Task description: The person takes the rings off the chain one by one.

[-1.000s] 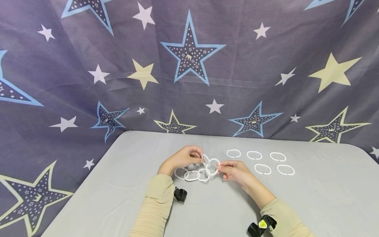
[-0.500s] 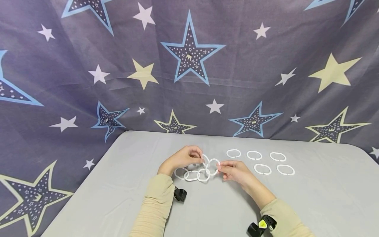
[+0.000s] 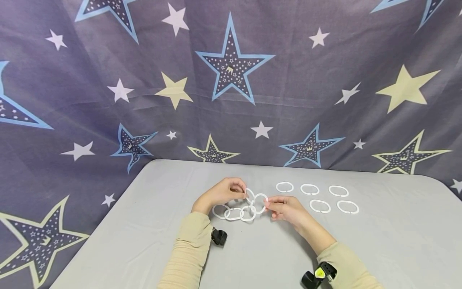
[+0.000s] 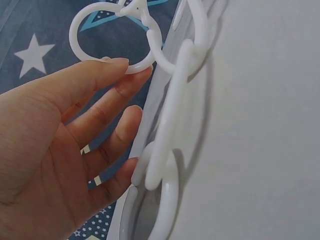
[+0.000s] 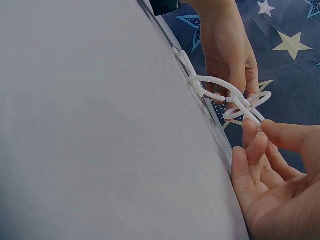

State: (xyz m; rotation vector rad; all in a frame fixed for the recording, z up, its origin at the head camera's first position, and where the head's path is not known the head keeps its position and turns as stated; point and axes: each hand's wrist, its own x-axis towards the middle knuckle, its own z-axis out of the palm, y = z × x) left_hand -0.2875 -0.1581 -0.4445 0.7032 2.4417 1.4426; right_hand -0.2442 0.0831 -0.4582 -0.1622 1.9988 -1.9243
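My left hand (image 3: 224,192) pinches a white plastic chain link (image 4: 75,31) between thumb and index finger, its other fingers loosely bent. Another white link (image 3: 266,197) is pinched at its right side by the thumb and fingertips of my right hand (image 3: 288,209). The two links cross each other, and a hanging link (image 3: 249,219) meets them from below. From there a chain of joined white links (image 3: 234,219) runs left across the table, under my left hand. In the right wrist view, both hands and the crossing links show; exactly how the links interlock is too small to tell.
Several loose white oval links (image 3: 319,212) lie apart on the grey table (image 3: 397,233), to the right and behind my right hand. A dark star-patterned cloth (image 3: 288,88) hangs behind the table. Black wrist cameras (image 3: 219,237) sit on both forearms.
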